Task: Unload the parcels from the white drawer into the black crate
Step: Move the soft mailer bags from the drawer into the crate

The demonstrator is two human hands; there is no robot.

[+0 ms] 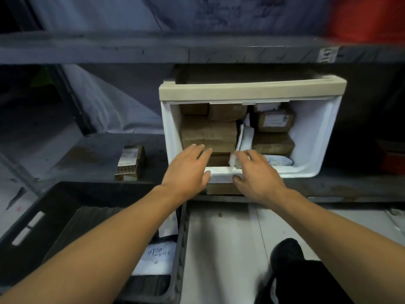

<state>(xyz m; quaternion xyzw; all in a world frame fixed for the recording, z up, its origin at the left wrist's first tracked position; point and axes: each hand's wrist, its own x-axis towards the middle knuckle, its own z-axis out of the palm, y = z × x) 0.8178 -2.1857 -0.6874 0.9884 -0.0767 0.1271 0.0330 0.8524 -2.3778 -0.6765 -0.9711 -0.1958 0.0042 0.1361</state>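
At the bottom right of the frame a black shoe (pixel 287 253) stands on the pale floor (pixel 223 249). At lower left sits the black crate (pixel 54 216), with white parcels (pixel 156 257) lying in it, one bearing handwriting. Both bare forearms stretch up from the bottom corners toward the centre. The left hand (pixel 186 170) reaches over the front rim of the white drawer (pixel 315 137), fingers straight and spread, gripping nothing, its fingertips above a brown parcel. The right hand (pixel 256 172) lies just beside it, fingers loosely extended over the rim, touching a white paper parcel (pixel 244 137); whether it pinches the paper cannot be told. Inside the drawer brown parcels (pixel 209 133) are stacked at left and right. Left of the drawer, a small labelled box (pixel 130 162) rests on the grey shelf (pixel 87 159). A beige cabinet top (pixel 252 89) caps the drawer.
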